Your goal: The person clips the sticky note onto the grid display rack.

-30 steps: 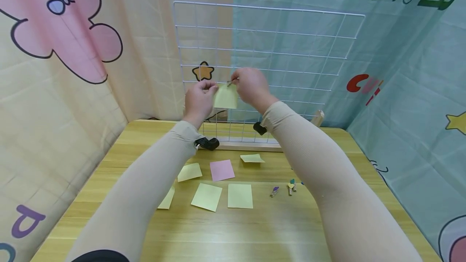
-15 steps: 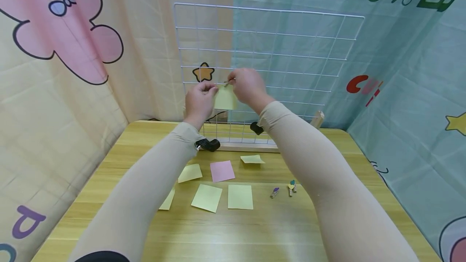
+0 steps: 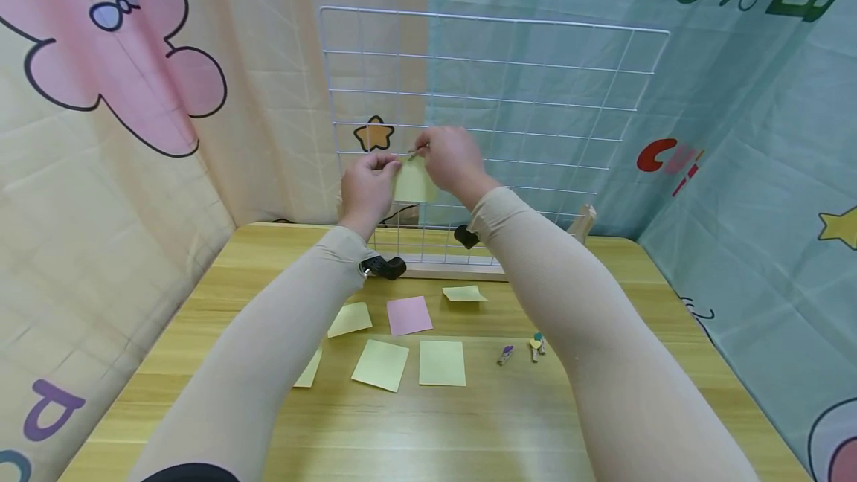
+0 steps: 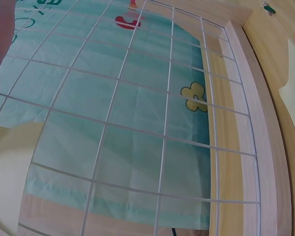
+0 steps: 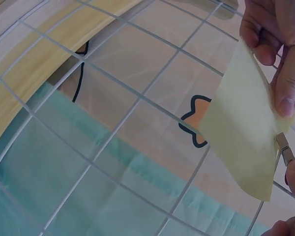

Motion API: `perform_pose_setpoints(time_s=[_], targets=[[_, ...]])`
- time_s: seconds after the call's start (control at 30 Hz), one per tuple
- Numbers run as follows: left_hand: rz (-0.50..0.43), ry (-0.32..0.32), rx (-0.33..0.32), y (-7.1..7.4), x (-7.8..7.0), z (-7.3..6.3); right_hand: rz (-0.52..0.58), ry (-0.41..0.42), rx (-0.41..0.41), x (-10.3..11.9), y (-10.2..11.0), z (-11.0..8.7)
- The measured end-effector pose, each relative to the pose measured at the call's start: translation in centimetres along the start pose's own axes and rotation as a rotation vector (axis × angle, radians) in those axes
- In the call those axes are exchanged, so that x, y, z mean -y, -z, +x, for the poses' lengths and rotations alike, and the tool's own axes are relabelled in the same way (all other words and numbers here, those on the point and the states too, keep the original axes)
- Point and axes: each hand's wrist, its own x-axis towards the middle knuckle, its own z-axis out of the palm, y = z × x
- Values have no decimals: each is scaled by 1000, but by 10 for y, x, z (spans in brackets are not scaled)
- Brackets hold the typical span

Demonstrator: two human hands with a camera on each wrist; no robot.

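Currently the left hand pinches a yellow note, the right hand a small clip at the note's edge; behind both stands a wire grid.

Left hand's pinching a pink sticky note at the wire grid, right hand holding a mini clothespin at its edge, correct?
Not pink: the left hand pinches a pale yellow sticky note, as the right wrist view shows. The right hand does hold the mini clothespin.

Your right hand has edged left with the clip, nearer your left hand, along the top of the note.
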Motion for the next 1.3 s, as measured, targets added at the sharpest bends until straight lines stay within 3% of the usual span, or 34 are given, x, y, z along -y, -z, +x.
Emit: perform_pose_setpoints(time_s=[0.43,1.07,1.3], targets=[[-17,22,6,0,1,0,74,-50,-3,-1,-6,-3],[-22,18,-6,-4,-2,-2,38,-57,25,2,-7,-1],[-11,11,-14,-4,-2,-3,21,-19,28,3,-8,-1]])
